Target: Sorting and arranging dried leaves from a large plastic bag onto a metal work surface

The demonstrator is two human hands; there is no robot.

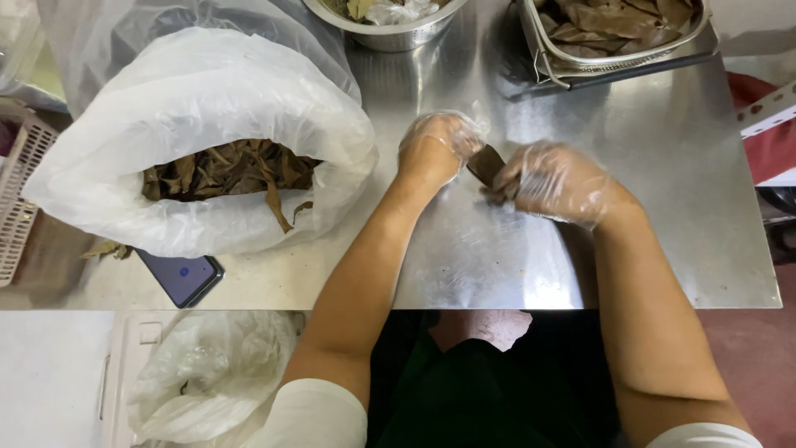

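One steel table is bearing a large white bag of dried leaves; above its centre, the gloved left hand and right hand are both clenching their grip on one brown leaf.

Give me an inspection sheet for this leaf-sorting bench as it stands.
Surface: steel table, shiny, bare in front of the person.
Job's things: dried brown leaf held between both hands; white plastic bag of dried leaves open at left.
Clutter: phone partly under the bag; loose leaf bits beside it.
Grips: left hand and right hand, both in clear gloves, both closed on the leaf.
Cables: nothing seen.
Surroundings: wire basket of leaves and metal bowl at the far edge; pink basket at left; crumpled plastic bag below the table.
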